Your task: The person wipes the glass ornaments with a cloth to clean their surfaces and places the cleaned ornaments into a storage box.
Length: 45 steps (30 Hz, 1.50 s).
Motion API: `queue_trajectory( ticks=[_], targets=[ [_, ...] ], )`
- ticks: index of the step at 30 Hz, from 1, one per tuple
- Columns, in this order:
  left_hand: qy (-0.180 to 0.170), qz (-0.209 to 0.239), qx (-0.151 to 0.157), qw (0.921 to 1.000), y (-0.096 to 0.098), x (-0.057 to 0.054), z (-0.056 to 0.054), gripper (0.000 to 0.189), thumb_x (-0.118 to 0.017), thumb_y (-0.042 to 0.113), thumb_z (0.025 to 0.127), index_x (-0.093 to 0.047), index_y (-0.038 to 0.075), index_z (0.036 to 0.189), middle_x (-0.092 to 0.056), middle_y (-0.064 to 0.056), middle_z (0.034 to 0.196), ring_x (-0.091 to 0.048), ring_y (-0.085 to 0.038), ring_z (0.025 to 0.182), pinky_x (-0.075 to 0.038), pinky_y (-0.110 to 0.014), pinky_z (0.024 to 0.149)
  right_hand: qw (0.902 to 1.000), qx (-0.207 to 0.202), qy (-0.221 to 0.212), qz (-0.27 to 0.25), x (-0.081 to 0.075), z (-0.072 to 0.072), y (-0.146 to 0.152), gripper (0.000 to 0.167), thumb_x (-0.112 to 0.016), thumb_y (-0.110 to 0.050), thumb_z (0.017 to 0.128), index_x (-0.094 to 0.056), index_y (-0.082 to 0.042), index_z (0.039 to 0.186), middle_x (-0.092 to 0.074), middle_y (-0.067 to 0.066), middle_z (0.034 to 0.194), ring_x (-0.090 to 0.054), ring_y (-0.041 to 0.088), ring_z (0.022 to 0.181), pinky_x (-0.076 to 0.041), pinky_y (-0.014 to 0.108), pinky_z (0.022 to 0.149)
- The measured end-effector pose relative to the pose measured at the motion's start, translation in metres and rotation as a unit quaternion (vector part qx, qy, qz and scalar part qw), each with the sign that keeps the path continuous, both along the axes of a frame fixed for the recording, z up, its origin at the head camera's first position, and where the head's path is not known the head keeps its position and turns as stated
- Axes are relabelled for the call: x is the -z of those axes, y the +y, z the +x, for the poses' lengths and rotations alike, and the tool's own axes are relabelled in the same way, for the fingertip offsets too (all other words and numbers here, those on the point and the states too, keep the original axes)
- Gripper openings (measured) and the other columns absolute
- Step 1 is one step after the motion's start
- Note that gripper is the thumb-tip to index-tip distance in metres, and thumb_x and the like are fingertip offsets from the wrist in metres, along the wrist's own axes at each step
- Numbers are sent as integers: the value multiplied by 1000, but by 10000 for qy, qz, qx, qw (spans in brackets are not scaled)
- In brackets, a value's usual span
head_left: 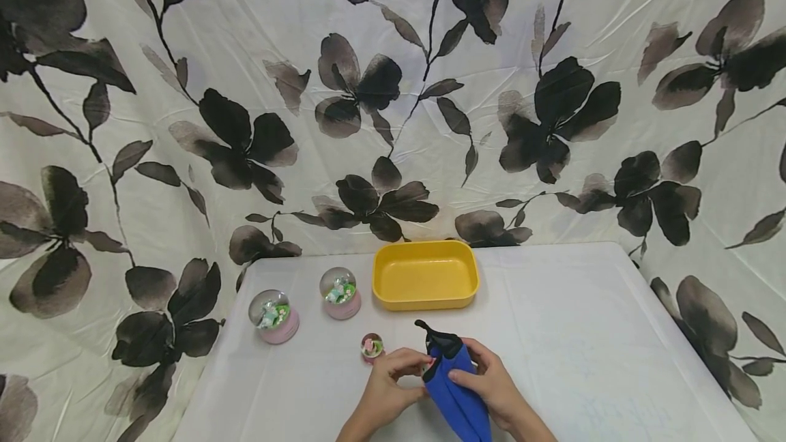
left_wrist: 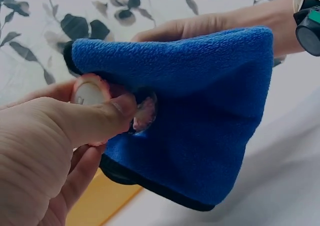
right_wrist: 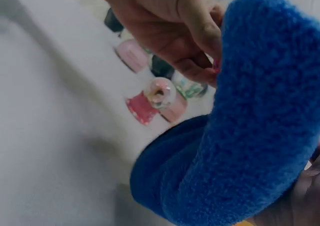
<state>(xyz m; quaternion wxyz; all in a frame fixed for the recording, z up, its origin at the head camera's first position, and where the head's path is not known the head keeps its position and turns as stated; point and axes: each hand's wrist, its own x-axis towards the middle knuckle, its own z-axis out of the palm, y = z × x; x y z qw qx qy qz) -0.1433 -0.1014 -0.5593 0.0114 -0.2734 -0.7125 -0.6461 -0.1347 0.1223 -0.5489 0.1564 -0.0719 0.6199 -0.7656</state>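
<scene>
My left hand (head_left: 387, 387) pinches a small snow globe (left_wrist: 91, 94) with a pink base between thumb and fingers. The left wrist view shows the pale underside of its base, while its clear dome presses against a blue cloth (left_wrist: 200, 95). My right hand (head_left: 494, 387) holds this fuzzy cloth, which has black edging and hangs folded around the globe's dome. In the head view the cloth and left fingers hide most of the globe. Another small snow globe (head_left: 371, 347) with a dark pink base stands just beyond my left hand.
Two larger snow globes with pink bases, one farther left (head_left: 279, 328) and one nearer the middle (head_left: 345, 307), stand on the white table (head_left: 589, 333). A yellow tray (head_left: 425, 305) sits at the back. Behind hangs a white curtain (head_left: 460, 155) with dark flowers.
</scene>
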Motion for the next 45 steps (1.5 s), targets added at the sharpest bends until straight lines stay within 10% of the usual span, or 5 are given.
queue_trajectory(
  ticks=[14, 25, 27, 35, 45],
  targets=[
    [-2188, 978, -354, 9702, 10, 0, 5, 44, -68, -11, 78, -55, -20, 119, -70, -15, 95, -68, -14, 83, -55, -23, 73, 9953, 287, 826, 405, -7, 5, -3, 54, -74, -3, 82, -52, -2, 132, -58, 18, 124, -57, 28, 109, -46, 31, 92],
    [-3555, 3271, 866, 8713, 30, 18, 22, 27, -56, 0, 94, -63, 4, 120, -67, -5, 113, -64, -13, 99, -51, -30, 89, 9768, 676, 1980, 445, -12, 9, -8, 59, -76, 0, 79, -53, -7, 133, -58, 12, 128, -56, 23, 115, -43, 27, 96],
    [-3499, 3178, 738, 8781, 31, 16, 23, 31, -59, -3, 91, -62, 2, 121, -68, -6, 112, -64, -13, 98, -52, -29, 87, 9770, 743, 1955, 424, -12, 9, -7, 58, -75, 2, 79, -53, -5, 132, -59, 13, 126, -57, 22, 113, -43, 26, 95],
    [-2120, 1162, -427, 9694, 19, -3, 15, 49, -72, -8, 73, -58, -15, 120, -69, -12, 101, -66, -16, 90, -54, -26, 79, 9857, 695, 1460, 466, -5, 8, -2, 54, -74, 1, 81, -54, -5, 131, -60, 14, 123, -58, 20, 110, -44, 27, 93],
    [-73, -663, 421, 9969, -9, -34, -9, 41, -84, 13, 76, -70, 12, 115, -68, 0, 107, -64, -15, 93, -55, -33, 81, 9940, 111, 1075, 137, -6, 4, -4, 52, -70, -1, 84, -50, 1, 133, -55, 19, 128, -57, 25, 111, -45, 31, 94]
  ],
)
